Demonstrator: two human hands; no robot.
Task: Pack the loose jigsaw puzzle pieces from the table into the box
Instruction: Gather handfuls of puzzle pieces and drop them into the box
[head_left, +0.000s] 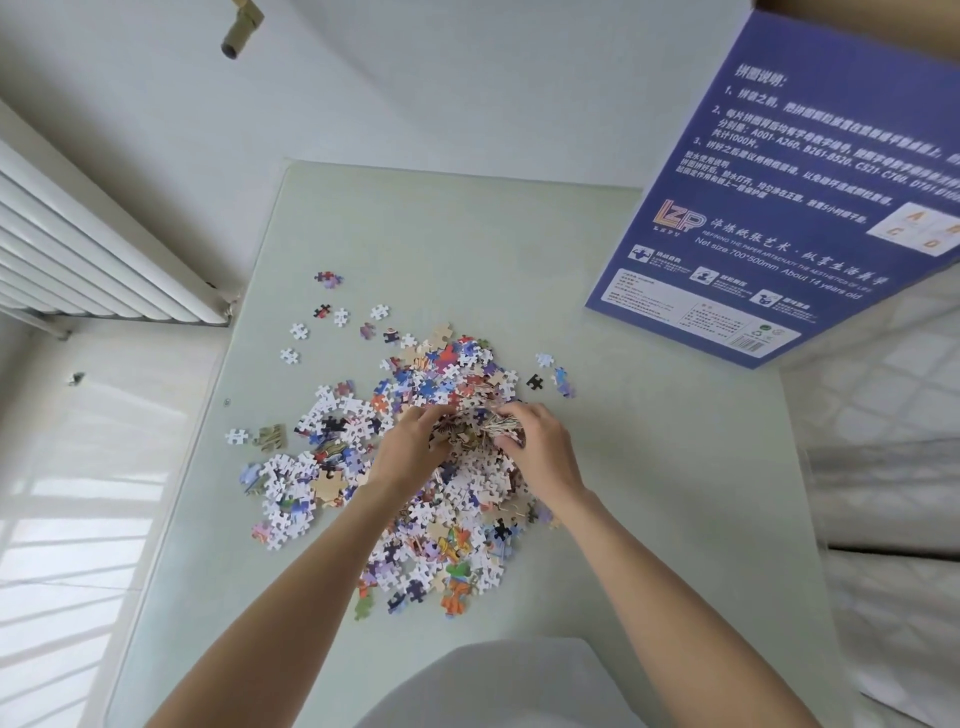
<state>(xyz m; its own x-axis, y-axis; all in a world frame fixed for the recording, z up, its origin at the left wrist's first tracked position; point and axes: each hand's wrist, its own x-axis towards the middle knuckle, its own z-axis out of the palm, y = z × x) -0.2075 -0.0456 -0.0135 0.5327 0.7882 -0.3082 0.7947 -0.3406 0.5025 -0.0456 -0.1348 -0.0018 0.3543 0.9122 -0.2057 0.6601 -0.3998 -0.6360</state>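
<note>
On the pale table (649, 467) I see my left hand (410, 447) and right hand (540, 447) cupped together, gripping a clump from the puzzle pieces (441, 395). Box (779, 208) sits far right; radiator (93, 244) left.

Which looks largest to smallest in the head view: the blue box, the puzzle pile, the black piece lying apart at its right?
1. Blue box, though it sits nearer the camera.
2. Puzzle pile.
3. Black piece.
</note>
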